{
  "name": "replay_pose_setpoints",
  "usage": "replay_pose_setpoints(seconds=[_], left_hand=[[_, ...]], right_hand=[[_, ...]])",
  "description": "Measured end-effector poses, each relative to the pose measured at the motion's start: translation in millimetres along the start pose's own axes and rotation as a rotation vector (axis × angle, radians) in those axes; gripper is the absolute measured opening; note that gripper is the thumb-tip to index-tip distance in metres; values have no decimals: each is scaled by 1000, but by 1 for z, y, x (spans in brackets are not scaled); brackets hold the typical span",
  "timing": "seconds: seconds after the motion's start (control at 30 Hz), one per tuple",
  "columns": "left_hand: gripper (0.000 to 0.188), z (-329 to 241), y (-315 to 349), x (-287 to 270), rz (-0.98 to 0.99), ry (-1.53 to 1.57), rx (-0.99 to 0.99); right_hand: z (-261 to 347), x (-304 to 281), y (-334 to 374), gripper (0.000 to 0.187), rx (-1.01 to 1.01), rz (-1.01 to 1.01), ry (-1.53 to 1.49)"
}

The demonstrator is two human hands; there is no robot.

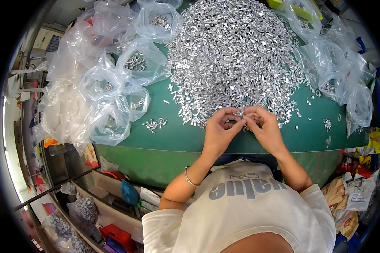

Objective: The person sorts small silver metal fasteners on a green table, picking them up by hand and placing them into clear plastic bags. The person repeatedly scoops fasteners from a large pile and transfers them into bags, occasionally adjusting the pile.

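A large heap of small silver metal pieces covers the middle of the green table. At the heap's near edge my left hand and my right hand meet, fingertips pinched together. Between them shows a bit of small silver metal pieces, partly covered by the fingers; their exact shape is too small to make out. A bracelet circles my left wrist. Left of my hands lies a little cluster of silver pieces, apart from the heap.
Clear plastic bags, some opened with metal pieces inside, crowd the table's left side. More plastic bags stand at the right, near a yellow-green tray. Below left are drawers holding bagged pieces; crumpled packaging lies at lower right.
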State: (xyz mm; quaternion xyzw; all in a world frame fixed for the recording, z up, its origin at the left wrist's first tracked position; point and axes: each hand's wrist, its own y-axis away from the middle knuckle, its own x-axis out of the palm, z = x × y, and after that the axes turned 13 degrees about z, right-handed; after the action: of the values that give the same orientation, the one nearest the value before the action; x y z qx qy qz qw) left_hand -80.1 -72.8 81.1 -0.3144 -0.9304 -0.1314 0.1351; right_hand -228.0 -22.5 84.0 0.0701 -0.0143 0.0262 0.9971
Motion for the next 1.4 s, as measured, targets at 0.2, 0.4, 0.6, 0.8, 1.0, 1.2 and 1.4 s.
replay_pose_setpoints(seconds=[0.2, 0.4, 0.6, 0.8, 1.0, 1.2, 1.4], left_hand=[[28, 3, 1, 8, -40, 25, 17], [32, 8, 3, 12, -49, -190, 102], [35, 1, -5, 21, -103, 133, 9], [33, 0, -2, 38, -219, -5, 266], [25, 7, 4, 25, -155, 98, 144], [20, 12, 7, 29, -245, -161, 292], [18, 11, 11, 30, -276, -225, 308]], right_hand=[[-1, 5, 2, 10, -80, -114, 143], [12, 10, 5, 11, -154, -200, 417], [6, 17, 3, 12, -280, -225, 591], [15, 18, 5, 14, -355, -224, 437], [13, 12, 3, 14, -459, -251, 452], [12, 18, 7, 13, -378, -266, 333], [15, 17, 7, 14, -457, -230, 365]])
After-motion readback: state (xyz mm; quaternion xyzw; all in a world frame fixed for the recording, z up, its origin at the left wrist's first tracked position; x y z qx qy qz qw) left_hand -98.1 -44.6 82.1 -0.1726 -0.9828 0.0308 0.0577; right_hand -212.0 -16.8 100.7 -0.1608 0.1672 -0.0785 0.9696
